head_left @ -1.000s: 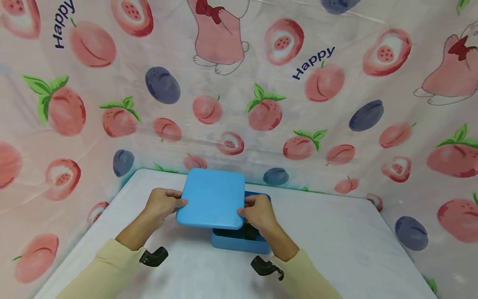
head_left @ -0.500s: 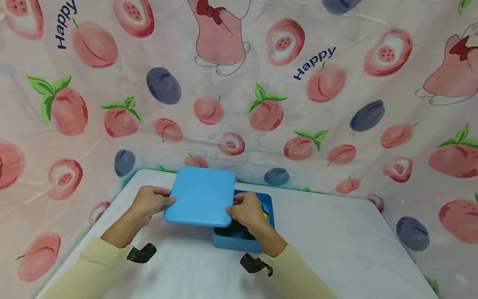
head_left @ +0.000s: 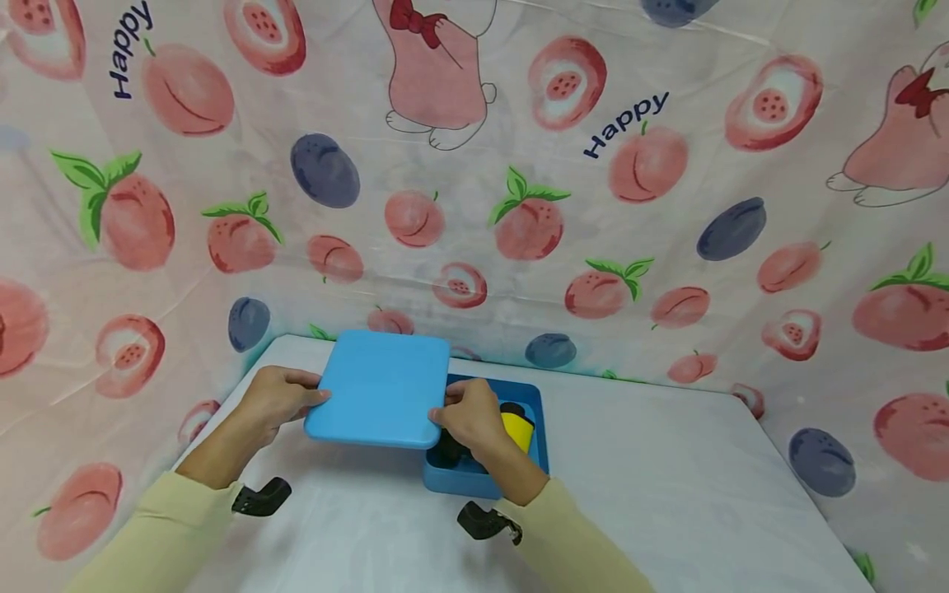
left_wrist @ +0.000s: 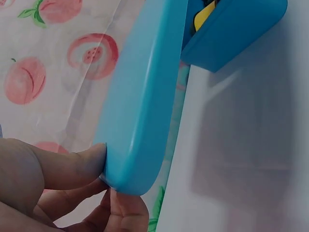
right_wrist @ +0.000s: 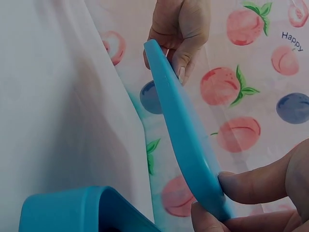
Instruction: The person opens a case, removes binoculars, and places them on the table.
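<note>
While the left hand (head_left: 278, 399) and the right hand (head_left: 474, 414) pinch a blue lid (head_left: 380, 387) by opposite edges, the blue box (head_left: 461, 481) stands open.
Well apart, the hands each set a thumb on top and fingers beneath, holding the lid raised above the white-covered table (head_left: 652, 469); in the head view its right edge overlaps the box's left side. Inside the box, a yellow thing (head_left: 520, 430), black at its far end, lies toward the right. Something dark (head_left: 448, 451) shows at the left, too covered to name; whether the two touch cannot be told.
</note>
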The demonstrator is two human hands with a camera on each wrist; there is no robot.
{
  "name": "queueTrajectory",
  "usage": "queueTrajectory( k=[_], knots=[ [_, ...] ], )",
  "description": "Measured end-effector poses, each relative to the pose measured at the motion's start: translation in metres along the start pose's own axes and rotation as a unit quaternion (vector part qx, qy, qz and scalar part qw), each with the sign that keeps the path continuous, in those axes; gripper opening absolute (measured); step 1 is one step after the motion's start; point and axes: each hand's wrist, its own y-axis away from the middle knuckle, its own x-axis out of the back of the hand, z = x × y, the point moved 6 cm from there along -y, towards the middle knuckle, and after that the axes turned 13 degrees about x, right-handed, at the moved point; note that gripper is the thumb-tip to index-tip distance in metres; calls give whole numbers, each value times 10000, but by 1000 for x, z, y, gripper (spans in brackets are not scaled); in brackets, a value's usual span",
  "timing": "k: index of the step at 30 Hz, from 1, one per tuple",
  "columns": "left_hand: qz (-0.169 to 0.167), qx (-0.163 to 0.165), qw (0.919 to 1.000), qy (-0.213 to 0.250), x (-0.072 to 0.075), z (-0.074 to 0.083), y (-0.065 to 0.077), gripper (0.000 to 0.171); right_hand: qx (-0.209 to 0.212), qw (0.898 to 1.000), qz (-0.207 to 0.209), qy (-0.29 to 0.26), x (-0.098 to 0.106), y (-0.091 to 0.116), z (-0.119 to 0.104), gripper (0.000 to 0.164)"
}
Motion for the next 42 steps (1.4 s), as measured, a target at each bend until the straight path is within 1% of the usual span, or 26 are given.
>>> queueTrajectory(
  k=[13,20,28,31,33,39,42],
  knots=[
    [-20,-227,9997,-108,21,-7,-5,55,-6,9998,-109,-176,-22,-4,-7,43],
    [39,-122,9998,-157,28,-13,-9,57,53,9997,-103,-210,-31,-5,-13,39],
    [61,-122,9999,-53,35,-22,-13,58,-11,9996,-126,-233,-46,-5,-12,33],
    [49,-118,9999,-47,38,-25,-13,59,24,9995,-146,-280,-51,-5,-12,32],
    [43,-127,9999,-68,41,-27,-14,60,49,9994,-159,-316,-54,-5,-12,33],
    [20,-172,9997,-159,48,-32,-18,61,67,9993,-281,-236,-62,-5,-14,54],
    [48,-171,9996,-201,49,-35,-19,60,104,9991,-322,-247,-65,-4,-15,59]
  ],
)
